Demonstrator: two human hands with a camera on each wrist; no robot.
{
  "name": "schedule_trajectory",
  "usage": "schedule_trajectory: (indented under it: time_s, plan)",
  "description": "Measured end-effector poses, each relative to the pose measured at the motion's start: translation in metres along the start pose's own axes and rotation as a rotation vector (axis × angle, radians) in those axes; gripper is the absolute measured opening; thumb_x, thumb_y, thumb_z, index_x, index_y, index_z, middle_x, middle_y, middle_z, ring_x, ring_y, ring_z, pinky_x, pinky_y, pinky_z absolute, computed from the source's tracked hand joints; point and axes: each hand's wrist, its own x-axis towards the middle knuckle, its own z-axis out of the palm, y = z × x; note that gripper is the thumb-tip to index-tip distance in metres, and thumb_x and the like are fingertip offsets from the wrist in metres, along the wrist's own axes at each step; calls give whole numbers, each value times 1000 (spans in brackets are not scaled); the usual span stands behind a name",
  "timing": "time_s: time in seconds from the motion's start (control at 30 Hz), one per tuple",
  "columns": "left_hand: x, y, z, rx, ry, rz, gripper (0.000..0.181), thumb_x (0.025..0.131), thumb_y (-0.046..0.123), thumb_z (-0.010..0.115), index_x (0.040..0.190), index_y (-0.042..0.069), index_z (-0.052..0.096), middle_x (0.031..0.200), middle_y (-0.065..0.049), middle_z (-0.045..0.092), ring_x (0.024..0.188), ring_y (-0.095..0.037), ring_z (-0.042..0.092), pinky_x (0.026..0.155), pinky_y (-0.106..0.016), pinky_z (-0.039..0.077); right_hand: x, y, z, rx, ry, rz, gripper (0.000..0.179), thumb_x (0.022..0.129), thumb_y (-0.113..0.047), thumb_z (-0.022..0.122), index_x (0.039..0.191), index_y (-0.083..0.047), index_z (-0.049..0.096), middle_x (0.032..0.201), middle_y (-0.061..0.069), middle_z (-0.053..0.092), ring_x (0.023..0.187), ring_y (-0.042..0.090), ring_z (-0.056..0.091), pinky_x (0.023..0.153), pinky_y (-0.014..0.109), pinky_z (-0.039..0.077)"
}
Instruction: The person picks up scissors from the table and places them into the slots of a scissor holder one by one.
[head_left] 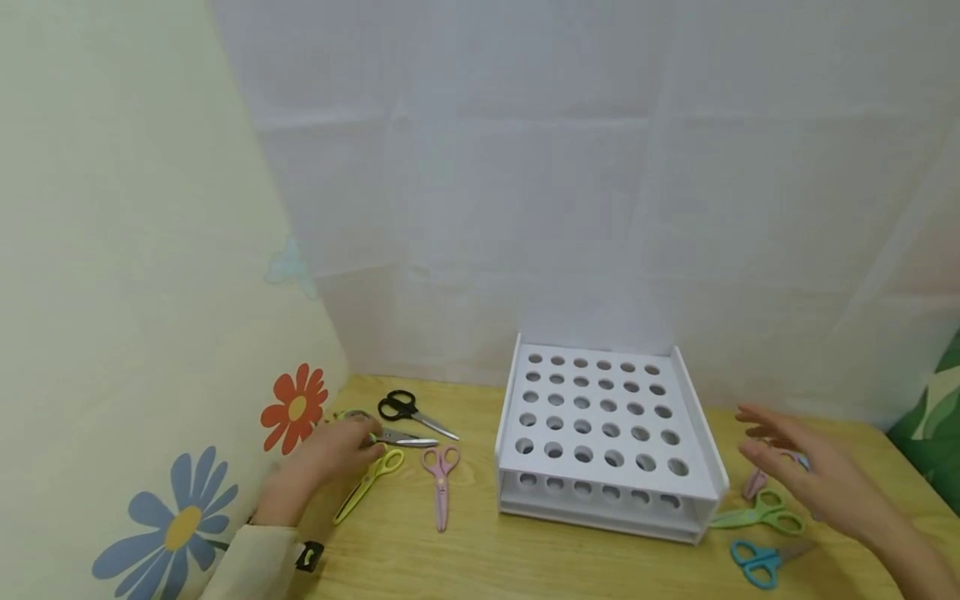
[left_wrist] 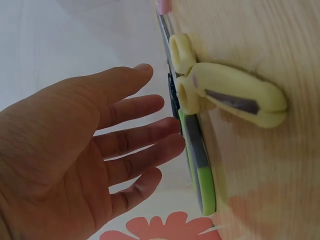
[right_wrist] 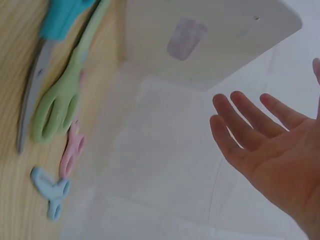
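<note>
My left hand (head_left: 333, 450) reaches over the left side of the table, palm and slightly bent fingers showing in the left wrist view. Its fingertips are right at the green-and-grey handle of a pair of scissors (left_wrist: 202, 170). Just beside lie yellow scissors (head_left: 367, 483), with black-handled scissors (head_left: 408, 410) behind and pink scissors (head_left: 441, 487) to the right. On the other side my right hand (head_left: 825, 479) hovers with fingers spread, holding nothing. Below it are light green scissors (right_wrist: 67, 85), blue-handled scissors (right_wrist: 60, 22), small pink scissors (right_wrist: 72, 145) and light blue scissors (right_wrist: 47, 185).
A white rack (head_left: 701, 433) with rows of round holes stands between the hands. White cloth (head_left: 465, 208) hangs behind the wooden table (head_left: 420, 567). A pale wall with printed flowers (head_left: 180, 529) closes the left side; green patterned fabric (head_left: 937, 417) is at far right.
</note>
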Motion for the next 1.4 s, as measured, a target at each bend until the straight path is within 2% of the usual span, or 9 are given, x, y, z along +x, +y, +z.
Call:
schedule_trajectory:
  time_s: [0.1,0.2,0.4,0.5,0.73,0.93,1.07,1.2,1.4]
  plan:
    - [1,2,5,21,-12,-17,21,96,27,73,109,11,71,90,3,60,73,-12,55,65,-38,50,3,-8,6,53,-29,-13,48,106,-22,58,152,-16,46,138,12,59,108,21,63,76,42,56]
    - [3,2,9,24,-27,-20,21,96,28,74,109,12,71,91,3,60,74,-12,55,65,-39,50,6,-14,13,96,-58,-3,48,106,-23,58,152,-15,47,139,14,58,109,22,63,70,33,55]
    - [5,1,15,5,-49,-21,21,95,25,74,110,11,71,85,6,60,71,-13,52,64,-37,48,14,-17,23,233,-95,93,53,105,-31,60,153,-14,45,139,23,55,115,44,59,52,37,56]
    - [6,1,17,12,-49,-20,22,94,25,75,111,10,70,82,7,58,69,-14,51,63,-38,47,14,-16,23,232,-91,81,53,104,-30,62,152,-15,47,141,22,55,114,38,61,52,37,56]
    - [8,2,19,29,-37,-3,23,94,26,75,109,9,71,74,7,51,64,-15,47,57,-36,41,11,-11,22,179,-61,4,49,103,-22,65,149,-12,52,130,19,64,102,12,66,61,32,56]
    - [9,1,23,38,-25,-23,16,94,27,74,92,13,67,71,5,49,62,-16,45,55,-35,38,10,-11,26,250,-64,23,49,103,-21,64,149,-9,51,129,23,63,91,13,66,50,35,55]
    - [8,1,25,47,-28,-34,29,94,32,74,77,16,56,70,2,48,63,-17,45,55,-36,37,10,-12,28,271,-78,47,50,104,-22,63,150,-10,49,129,23,63,80,16,65,50,34,54]
    - [7,2,26,45,-31,-49,30,93,33,74,77,16,57,72,3,50,64,-17,45,56,-37,38,9,-11,28,289,-87,56,51,104,-22,62,151,-11,48,127,22,64,76,17,64,49,34,54]
    - [11,1,28,-6,-26,-79,23,93,34,75,89,13,67,80,3,58,66,-17,49,57,-39,44,8,-8,29,290,-77,30,50,104,-19,62,152,-11,47,120,20,67,62,18,61,48,34,52]
